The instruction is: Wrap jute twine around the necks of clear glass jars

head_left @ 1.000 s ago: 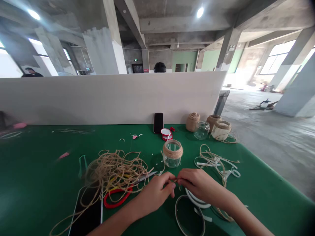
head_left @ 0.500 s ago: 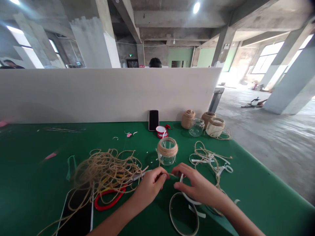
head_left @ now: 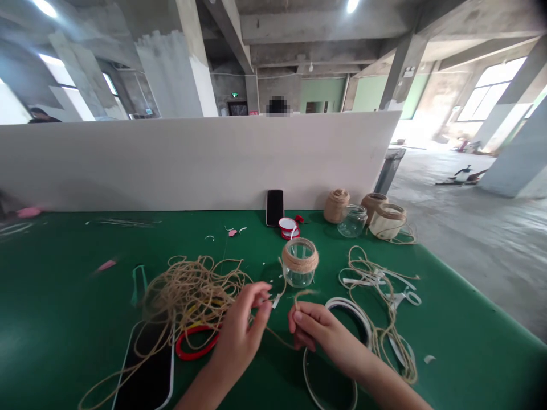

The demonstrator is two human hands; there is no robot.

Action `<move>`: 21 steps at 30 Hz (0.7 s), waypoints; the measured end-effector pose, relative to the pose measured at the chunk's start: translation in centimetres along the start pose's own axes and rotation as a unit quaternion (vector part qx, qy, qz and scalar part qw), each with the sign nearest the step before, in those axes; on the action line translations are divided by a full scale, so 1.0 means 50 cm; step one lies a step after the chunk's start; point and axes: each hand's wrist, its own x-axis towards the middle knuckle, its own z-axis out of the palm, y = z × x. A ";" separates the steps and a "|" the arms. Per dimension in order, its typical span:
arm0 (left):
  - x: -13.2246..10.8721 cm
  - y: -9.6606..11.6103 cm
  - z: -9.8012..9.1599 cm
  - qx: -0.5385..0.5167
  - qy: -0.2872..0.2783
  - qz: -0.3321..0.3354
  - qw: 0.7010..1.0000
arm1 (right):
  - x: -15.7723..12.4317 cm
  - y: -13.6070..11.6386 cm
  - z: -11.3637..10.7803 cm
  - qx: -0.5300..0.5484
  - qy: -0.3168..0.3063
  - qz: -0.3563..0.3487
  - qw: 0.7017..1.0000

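Note:
My left hand (head_left: 239,330) pinches a strand of jute twine beside the tangled twine pile (head_left: 192,290). My right hand (head_left: 314,330) is closed on the same strand, whose frayed end (head_left: 304,293) sticks up above the fingers. A slack length of twine runs between the two hands. A small glass jar (head_left: 299,270) with twine wound round its neck stands just beyond them. Under my right wrist lie a roll of white tape (head_left: 356,310) and a dark round lid (head_left: 329,381).
Red-handled scissors (head_left: 194,344) lie under the tangle, beside a dark phone-like slab (head_left: 147,373). A phone (head_left: 274,207) leans on the white partition (head_left: 192,159). Twine-wrapped and bare jars (head_left: 352,219) stand back right. Loose twine and white strips (head_left: 380,282) lie right. The table's right edge drops to concrete floor.
My hands have moved apart and nearer to me. The right hand came off the white tape roll and now holds the twine end upright; the left shifted toward the tangle.

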 end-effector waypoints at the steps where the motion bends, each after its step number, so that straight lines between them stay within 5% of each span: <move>1: -0.013 -0.020 -0.022 0.082 0.005 -0.001 0.997 | -0.002 -0.001 -0.009 0.006 0.008 0.011 1.000; 6: -0.082 -0.124 -0.122 0.303 -0.119 -0.155 0.933 | -0.005 -0.003 -0.047 0.044 0.033 0.045 0.997; 11: -0.089 -0.187 -0.129 0.412 -0.157 -0.116 0.890 | -0.007 -0.012 -0.060 -0.040 0.067 0.054 0.995; 16: -0.052 -0.175 -0.118 0.442 -0.209 -0.081 0.869 | -0.020 -0.016 -0.073 -0.146 0.089 0.079 0.982; 21: -0.044 -0.148 -0.123 0.410 -0.225 -0.060 0.882 | -0.030 -0.008 -0.081 -0.142 0.075 0.097 0.982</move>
